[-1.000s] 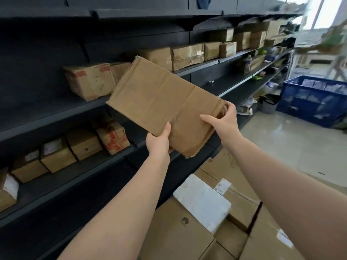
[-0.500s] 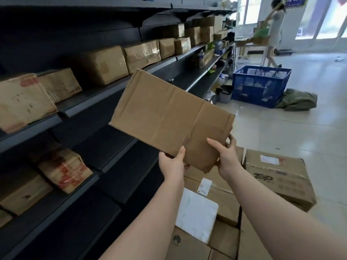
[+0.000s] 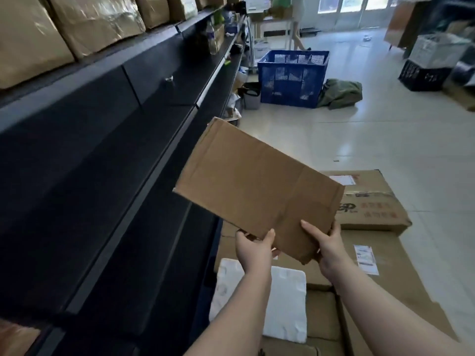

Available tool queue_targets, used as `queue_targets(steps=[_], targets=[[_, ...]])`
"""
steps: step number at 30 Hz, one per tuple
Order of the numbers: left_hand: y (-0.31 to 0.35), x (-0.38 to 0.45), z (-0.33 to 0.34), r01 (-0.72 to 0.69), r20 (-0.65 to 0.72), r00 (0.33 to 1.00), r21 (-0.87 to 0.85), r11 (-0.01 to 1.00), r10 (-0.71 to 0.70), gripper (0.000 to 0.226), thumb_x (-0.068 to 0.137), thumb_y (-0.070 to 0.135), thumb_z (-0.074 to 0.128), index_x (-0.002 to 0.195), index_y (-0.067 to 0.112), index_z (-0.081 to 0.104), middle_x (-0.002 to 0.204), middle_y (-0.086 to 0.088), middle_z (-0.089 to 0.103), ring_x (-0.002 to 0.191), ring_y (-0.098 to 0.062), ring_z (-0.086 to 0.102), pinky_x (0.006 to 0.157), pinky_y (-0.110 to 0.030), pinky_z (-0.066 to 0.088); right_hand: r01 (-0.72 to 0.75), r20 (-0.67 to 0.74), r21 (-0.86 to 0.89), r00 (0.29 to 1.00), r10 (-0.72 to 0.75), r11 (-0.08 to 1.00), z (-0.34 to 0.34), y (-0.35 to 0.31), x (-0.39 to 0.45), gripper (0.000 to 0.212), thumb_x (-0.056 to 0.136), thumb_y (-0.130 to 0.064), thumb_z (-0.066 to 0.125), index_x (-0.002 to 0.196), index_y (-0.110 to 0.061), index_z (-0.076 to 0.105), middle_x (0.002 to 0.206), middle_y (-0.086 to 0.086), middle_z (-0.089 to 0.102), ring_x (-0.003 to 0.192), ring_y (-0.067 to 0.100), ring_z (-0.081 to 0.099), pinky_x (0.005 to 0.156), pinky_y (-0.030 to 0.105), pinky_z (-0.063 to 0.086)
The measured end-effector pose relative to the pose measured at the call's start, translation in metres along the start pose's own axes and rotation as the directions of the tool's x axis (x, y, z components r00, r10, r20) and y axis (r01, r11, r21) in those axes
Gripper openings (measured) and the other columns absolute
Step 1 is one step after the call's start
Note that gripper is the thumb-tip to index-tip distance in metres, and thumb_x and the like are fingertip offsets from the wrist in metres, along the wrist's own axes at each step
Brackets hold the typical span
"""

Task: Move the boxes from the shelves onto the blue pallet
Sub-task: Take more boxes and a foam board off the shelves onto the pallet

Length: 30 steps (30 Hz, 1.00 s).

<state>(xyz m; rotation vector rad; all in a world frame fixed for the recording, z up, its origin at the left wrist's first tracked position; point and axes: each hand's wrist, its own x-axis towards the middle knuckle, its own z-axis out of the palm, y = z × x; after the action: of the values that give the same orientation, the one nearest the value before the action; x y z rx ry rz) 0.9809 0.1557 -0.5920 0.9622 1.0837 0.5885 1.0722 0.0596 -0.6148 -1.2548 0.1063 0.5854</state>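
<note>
Head view: your left hand point(image 3: 253, 249) and right hand point(image 3: 327, 246) each pinch the near edge of the flat brown cardboard box point(image 3: 257, 194), now carried lower, clear of the black metal shelves point(image 3: 164, 140), above the stacked cardboard cartons point(image 3: 370, 209) and white foam slab point(image 3: 285, 312). Farther off, the blue mesh crate point(image 3: 293, 75) looms closer than before.
</note>
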Motion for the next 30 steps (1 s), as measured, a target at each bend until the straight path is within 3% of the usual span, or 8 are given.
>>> queue_targets(steps=[4, 12, 15, 18, 20, 23, 26, 30], targets=[[-0.067, 0.047, 0.023, 0.202, -0.053, 0.978, -0.028, 0.979, -0.204, 0.033, 0.079, -0.002, 0.071, 0.104, 0.007, 0.052, 0.103, -0.011, 0.061, 0.088, -0.028, 0.064, 0.05, -0.027, 0.057, 0.001, -0.037, -0.12, 0.999, -0.005, 0.993, -0.032, 0.042, 0.057, 0.098, 0.064, -0.011, 0.085, 0.144, -0.025, 0.03, 0.129, 0.002, 0.055, 0.114, 0.024, 0.057, 0.092, 0.041, 0.05], [-0.197, 0.158, 0.071, 0.31, -0.153, 0.936, -0.059, 0.949, -0.316, 0.033, 0.079, 0.001, 0.072, 0.106, 0.004, 0.053, 0.109, -0.013, 0.062, 0.089, -0.029, 0.065, 0.051, -0.027, 0.057, 0.006, -0.013, -0.32, 1.0, -0.01, 0.947, -0.083, 0.134, 0.194, 0.079, 0.075, -0.005, 0.076, 0.141, -0.023, 0.037, 0.12, 0.0, 0.057, 0.093, 0.005, 0.058, 0.07, 0.02, 0.046], [-0.229, 0.192, 0.083, 0.313, -0.163, 0.936, -0.019, 0.95, -0.311, 0.032, 0.08, 0.004, 0.071, 0.106, 0.004, 0.051, 0.104, -0.01, 0.061, 0.077, -0.023, 0.065, 0.051, -0.025, 0.057, -0.021, -0.011, -0.399, 1.0, 0.018, 0.917, -0.094, 0.161, 0.242, 0.082, 0.074, -0.013, 0.078, 0.142, -0.025, 0.033, 0.124, 0.001, 0.052, 0.101, 0.016, 0.056, 0.081, 0.027, 0.047], [-0.252, 0.215, 0.08, 0.336, -0.106, 0.939, 0.099, 0.936, -0.326, 0.019, 0.088, 0.013, 0.065, 0.097, 0.001, 0.053, 0.087, -0.01, 0.065, 0.058, -0.016, 0.066, 0.05, -0.026, 0.057, -0.063, -0.019, -0.463, 0.998, 0.061, 0.884, -0.105, 0.195, 0.285, 0.084, 0.073, -0.021, 0.08, 0.142, -0.025, 0.032, 0.13, 0.004, 0.052, 0.111, 0.024, 0.054, 0.087, 0.035, 0.047], [-0.262, 0.228, 0.063, 0.291, -0.022, 0.954, 0.318, 0.902, -0.3, 0.02, 0.093, 0.024, 0.057, 0.086, 0.006, 0.058, 0.073, -0.005, 0.066, 0.054, -0.016, 0.067, 0.049, -0.028, 0.056, -0.122, -0.041, -0.536, 0.992, 0.119, 0.835, -0.11, 0.219, 0.307, 0.089, 0.074, -0.023, 0.079, 0.147, -0.023, 0.027, 0.136, 0.005, 0.047, 0.119, 0.027, 0.05, 0.093, 0.037, 0.046], [-0.264, 0.254, 0.018, 0.03, -0.005, 0.999, 0.596, 0.802, -0.033, 0.021, 0.093, 0.034, 0.053, 0.091, 0.016, 0.062, 0.087, 0.0, 0.07, 0.072, -0.016, 0.068, 0.055, -0.027, 0.051, -0.227, -0.13, -0.627, 0.974, 0.187, 0.745, -0.117, 0.246, 0.326, 0.092, 0.08, -0.023, 0.073, 0.151, -0.02, 0.014, 0.149, 0.01, 0.034, 0.131, 0.032, 0.039, 0.105, 0.044, 0.039], [-0.252, 0.293, -0.022, -0.077, -0.082, 0.97, 0.79, 0.608, 0.229, 0.024, 0.091, 0.035, 0.055, 0.11, 0.021, 0.06, 0.114, 0.001, 0.063, 0.107, -0.022, 0.056, 0.088, -0.036, 0.047, -0.248, -0.147, -0.649, 0.969, 0.201, 0.72, -0.121, 0.267, 0.334, 0.095, 0.08, -0.03, 0.072, 0.152, -0.023, 0.01, 0.15, 0.01, 0.033, 0.131, 0.033, 0.039, 0.107, 0.047, 0.037], [-0.241, 0.344, -0.035, -0.006, -0.073, 0.972, 0.942, 0.334, 0.223, 0.057, 0.093, 0.044, 0.048, 0.142, 0.017, 0.034, 0.145, -0.007, 0.041, 0.135, -0.028, 0.032, 0.109, -0.046, 0.027, -0.214, -0.149, -0.688, 0.977, 0.153, 0.694, -0.127, 0.278, 0.338, 0.092, 0.082, -0.033, 0.069, 0.152, -0.024, 0.009, 0.15, 0.009, 0.033, 0.131, 0.032, 0.039, 0.108, 0.047, 0.037]])
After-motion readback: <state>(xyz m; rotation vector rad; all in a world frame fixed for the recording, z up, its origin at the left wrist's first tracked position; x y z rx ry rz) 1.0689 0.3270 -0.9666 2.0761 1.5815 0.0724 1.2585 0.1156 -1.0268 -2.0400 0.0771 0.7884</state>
